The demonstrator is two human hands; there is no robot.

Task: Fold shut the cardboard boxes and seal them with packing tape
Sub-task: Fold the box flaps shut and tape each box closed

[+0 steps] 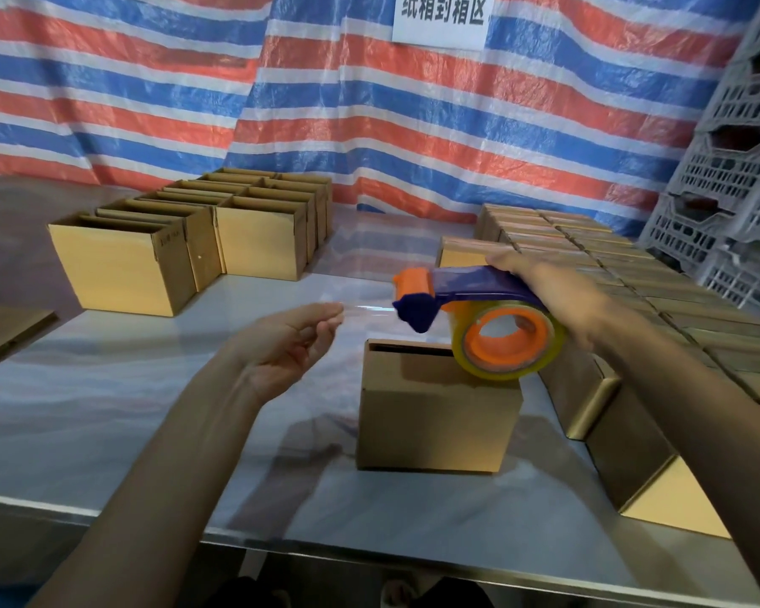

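Note:
A small cardboard box (435,414) stands on the steel table (150,432) in front of me, its top flaps folded down with a dark gap at the far edge. Above it my right hand (562,296) grips a blue and orange tape dispenser (470,309) loaded with a roll of clear tape. A strip of clear tape (369,308) runs left from the dispenser's head to my left hand (295,344), which pinches its free end with the palm turned up.
Several open-topped boxes (185,243) stand in rows at the back left. Many closed boxes (632,291) fill the right side, down to the near right. Grey plastic crates (733,190) are stacked at far right. A striped tarp (325,103) hangs behind the table.

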